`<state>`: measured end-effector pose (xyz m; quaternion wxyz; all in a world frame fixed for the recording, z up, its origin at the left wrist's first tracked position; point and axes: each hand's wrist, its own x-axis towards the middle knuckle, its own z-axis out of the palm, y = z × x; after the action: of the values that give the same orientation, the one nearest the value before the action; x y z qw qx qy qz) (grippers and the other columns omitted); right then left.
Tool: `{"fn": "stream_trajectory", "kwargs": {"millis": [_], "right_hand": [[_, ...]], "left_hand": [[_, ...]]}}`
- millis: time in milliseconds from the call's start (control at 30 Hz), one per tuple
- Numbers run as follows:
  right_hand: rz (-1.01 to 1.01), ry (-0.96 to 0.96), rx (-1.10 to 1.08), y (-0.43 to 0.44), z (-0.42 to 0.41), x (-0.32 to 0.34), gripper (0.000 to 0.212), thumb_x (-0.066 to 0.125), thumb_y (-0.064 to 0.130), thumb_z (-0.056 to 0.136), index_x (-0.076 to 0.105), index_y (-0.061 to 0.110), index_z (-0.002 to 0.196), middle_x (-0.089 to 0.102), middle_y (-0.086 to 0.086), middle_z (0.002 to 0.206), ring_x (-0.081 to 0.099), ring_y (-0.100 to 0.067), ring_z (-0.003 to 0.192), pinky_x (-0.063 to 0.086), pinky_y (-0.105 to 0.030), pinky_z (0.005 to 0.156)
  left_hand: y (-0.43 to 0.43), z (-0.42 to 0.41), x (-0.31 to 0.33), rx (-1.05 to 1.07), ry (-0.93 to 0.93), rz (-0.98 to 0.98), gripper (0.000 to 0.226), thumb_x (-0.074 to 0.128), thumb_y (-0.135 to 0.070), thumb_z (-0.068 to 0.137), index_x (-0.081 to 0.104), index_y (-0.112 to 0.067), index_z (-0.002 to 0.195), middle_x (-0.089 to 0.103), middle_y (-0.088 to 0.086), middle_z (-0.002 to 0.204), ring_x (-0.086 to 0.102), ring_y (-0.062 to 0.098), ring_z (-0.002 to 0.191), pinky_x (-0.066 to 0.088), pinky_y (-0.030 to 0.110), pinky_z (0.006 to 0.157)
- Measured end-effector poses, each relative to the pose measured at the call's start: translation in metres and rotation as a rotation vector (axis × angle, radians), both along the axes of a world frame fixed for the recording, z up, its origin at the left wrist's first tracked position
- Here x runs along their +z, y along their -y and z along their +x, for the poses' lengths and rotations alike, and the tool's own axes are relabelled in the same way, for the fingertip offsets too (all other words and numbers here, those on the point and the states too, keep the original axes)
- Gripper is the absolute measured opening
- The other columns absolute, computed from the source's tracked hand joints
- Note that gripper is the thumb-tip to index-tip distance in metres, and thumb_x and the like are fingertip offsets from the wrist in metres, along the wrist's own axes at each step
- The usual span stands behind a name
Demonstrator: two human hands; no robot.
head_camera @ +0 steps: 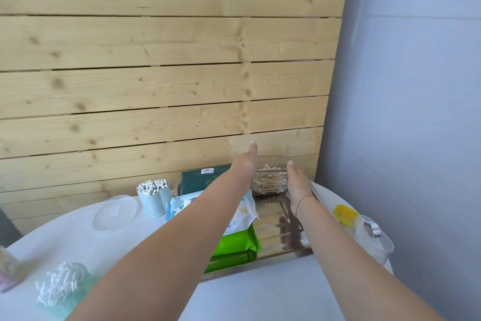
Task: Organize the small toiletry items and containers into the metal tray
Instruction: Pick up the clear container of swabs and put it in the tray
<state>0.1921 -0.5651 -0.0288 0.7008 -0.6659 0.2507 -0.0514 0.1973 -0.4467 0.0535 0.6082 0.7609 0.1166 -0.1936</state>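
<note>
A clear plastic box of wooden-stick cotton swabs (270, 180) sits at the far end of the shiny metal tray (281, 237). My left hand (246, 162) presses flat on its left side and my right hand (296, 185) on its right side, so both hold it between them. In the tray's left half lie a white-and-blue wipes pack (242, 214) on a green wipes pack (234, 245), with a dark green packet (200, 177) behind them. My left forearm hides part of the packs.
On the white round table (78, 237): a pale blue cup of cotton swabs (153, 197), a clear round lid (114, 212), a teal container of floss picks (61, 285), a jar at the left edge (7, 268). A yellow item (345, 212) and a clear container (374, 237) lie right. Wooden wall behind.
</note>
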Motion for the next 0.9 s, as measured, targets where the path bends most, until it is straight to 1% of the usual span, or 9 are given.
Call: {"fn": "stream_trajectory", "kwargs": {"millis": [233,367,500,533,600,667,733,800,900], "right_hand": [[0.015,-0.024,0.049,-0.006,-0.002,0.004,0.058,0.025,0.051,0.098,0.029,0.020,0.146,0.032,-0.005,0.153,0.032,-0.024,0.139,0.026,-0.037,0.111],[-0.017,-0.037,0.074,-0.008,-0.004,0.004,0.060,0.023,0.052,0.097,0.025,0.021,0.148,0.027,-0.004,0.156,0.027,-0.024,0.142,0.021,-0.041,0.113],[-0.065,-0.040,0.040,-0.015,-0.013,0.010,0.067,0.022,0.058,0.094,0.017,0.022,0.150,0.021,-0.002,0.158,0.023,-0.027,0.143,0.020,-0.047,0.116],[-0.098,-0.023,0.025,-0.018,-0.017,0.014,0.067,0.022,0.057,0.094,0.015,0.021,0.150,0.020,-0.003,0.158,0.022,-0.027,0.144,0.020,-0.047,0.115],[-0.182,0.052,-0.005,-0.025,-0.030,0.023,0.066,0.026,0.054,0.095,0.015,0.018,0.150,0.020,-0.004,0.158,0.022,-0.027,0.144,0.022,-0.046,0.114],[-0.288,0.174,-0.002,-0.036,-0.052,0.032,0.066,0.031,0.053,0.093,0.023,0.016,0.148,0.027,-0.006,0.155,0.026,-0.026,0.142,0.025,-0.044,0.111],[-0.406,0.282,0.019,-0.049,-0.082,0.041,0.056,0.041,0.045,0.093,0.036,0.015,0.140,0.040,-0.003,0.145,0.035,-0.021,0.137,0.030,-0.040,0.110],[-0.474,0.388,0.087,-0.063,-0.115,0.041,0.037,0.050,0.027,0.092,0.050,0.019,0.128,0.050,0.005,0.132,0.045,-0.013,0.127,0.037,-0.037,0.108],[-0.617,0.547,0.227,-0.078,-0.167,0.036,0.024,0.054,0.019,0.083,0.064,0.019,0.104,0.061,0.005,0.115,0.055,-0.010,0.113,0.045,-0.033,0.098]], "left_hand": [[-0.007,0.000,-0.006,-0.015,0.075,0.051,0.074,0.023,-0.060,0.095,0.040,-0.004,0.142,0.041,0.017,0.148,0.041,0.035,0.133,0.032,0.045,0.113],[-0.008,-0.004,0.006,0.036,0.017,0.047,0.071,0.020,-0.056,0.098,0.032,-0.006,0.146,0.041,0.014,0.146,0.043,0.032,0.126,0.035,0.036,0.098],[-0.018,-0.011,0.012,0.080,0.035,-0.046,0.067,0.024,-0.054,0.098,0.029,-0.009,0.148,0.037,0.011,0.150,0.037,0.030,0.136,0.030,0.038,0.112],[-0.023,-0.013,0.014,0.095,0.046,-0.061,0.065,0.025,-0.053,0.098,0.035,-0.010,0.145,0.047,0.011,0.141,0.044,0.029,0.128,0.035,0.037,0.108],[-0.036,-0.024,0.020,0.160,0.067,-0.110,0.059,0.030,-0.054,0.097,0.057,-0.010,0.125,0.058,0.007,0.098,0.055,0.022,0.091,0.044,0.033,0.085],[-0.053,-0.043,0.026,0.199,0.133,-0.163,0.048,0.036,-0.049,0.097,0.063,-0.010,0.103,0.054,0.001,0.084,0.054,0.018,0.085,0.048,0.034,0.087],[-0.076,-0.075,0.031,0.200,0.243,-0.232,0.031,0.046,-0.036,0.096,0.064,-0.011,0.099,0.061,0.001,0.090,0.058,0.018,0.094,0.048,0.036,0.097],[-0.103,-0.113,0.033,0.184,0.338,-0.241,0.018,0.054,-0.025,0.093,0.069,-0.015,0.091,0.067,0.004,0.096,0.062,0.017,0.093,0.049,0.034,0.094],[-0.154,-0.168,0.022,0.236,0.410,-0.186,0.020,0.053,-0.013,0.091,0.072,-0.016,0.088,0.072,0.003,0.094,0.065,0.017,0.091,0.050,0.030,0.090]]}}
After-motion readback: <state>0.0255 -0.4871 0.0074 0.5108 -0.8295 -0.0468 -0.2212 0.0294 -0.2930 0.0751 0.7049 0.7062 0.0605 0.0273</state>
